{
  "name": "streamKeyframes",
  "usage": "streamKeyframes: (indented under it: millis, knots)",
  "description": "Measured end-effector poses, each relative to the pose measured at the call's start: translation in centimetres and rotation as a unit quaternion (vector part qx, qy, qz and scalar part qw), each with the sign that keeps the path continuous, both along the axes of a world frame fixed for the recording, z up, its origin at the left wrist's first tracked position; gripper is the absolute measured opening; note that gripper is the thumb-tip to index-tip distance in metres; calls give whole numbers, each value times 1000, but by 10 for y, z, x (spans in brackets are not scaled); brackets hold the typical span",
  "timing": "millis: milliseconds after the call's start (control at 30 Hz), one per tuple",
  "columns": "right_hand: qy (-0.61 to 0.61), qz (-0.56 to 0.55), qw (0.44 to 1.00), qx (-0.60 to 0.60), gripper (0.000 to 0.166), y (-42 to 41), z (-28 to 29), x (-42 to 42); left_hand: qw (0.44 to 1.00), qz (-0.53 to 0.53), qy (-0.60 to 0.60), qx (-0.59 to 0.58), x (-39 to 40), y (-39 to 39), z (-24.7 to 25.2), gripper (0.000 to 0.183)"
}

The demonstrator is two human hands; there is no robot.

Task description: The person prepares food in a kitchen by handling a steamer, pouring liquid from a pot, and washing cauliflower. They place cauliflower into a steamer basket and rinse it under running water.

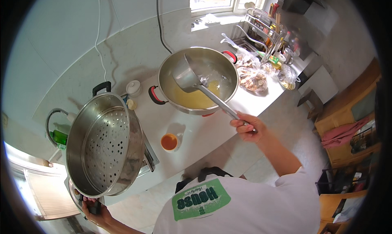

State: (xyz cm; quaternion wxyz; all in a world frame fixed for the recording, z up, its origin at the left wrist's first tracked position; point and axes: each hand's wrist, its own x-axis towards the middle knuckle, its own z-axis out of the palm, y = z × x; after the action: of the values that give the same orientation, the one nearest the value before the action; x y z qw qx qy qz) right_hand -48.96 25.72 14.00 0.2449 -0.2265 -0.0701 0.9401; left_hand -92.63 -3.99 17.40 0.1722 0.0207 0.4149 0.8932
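My left hand [97, 214] grips the black side handle of a metal steamer basket [105, 145]. The basket is tilted on its side over the sink end of the counter, its perforated bottom facing me. In my right hand [249, 128] is the handle of a large metal ladle [187, 77]. The ladle's bowl hangs over a wide steel pot [171, 103] with red and black handles. Yellowish liquid [196, 96] lies in the bottom of the pot, with shiny reflections. Whether the ladle holds anything cannot be made out.
An orange-brown filled cup [169, 142] stands on the white counter [208, 128] in front of the pot. Beside the pot are a white lidded jar [133, 88], plastic bags of food [252, 77] and a metal rack [263, 32]. A green bottle [59, 137] stands behind the basket.
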Motion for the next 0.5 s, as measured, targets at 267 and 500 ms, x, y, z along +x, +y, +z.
streamKeyframes:
  millis: [267,500]
  knots:
    - [374,-23,926,-42,52,-35,-50,-67,995,-78,56,27,-16,-22,1,23]
    - [422,-13,907,-13,53,-34,-48,-70,996,-61,66,15,-20,-17,0,23]
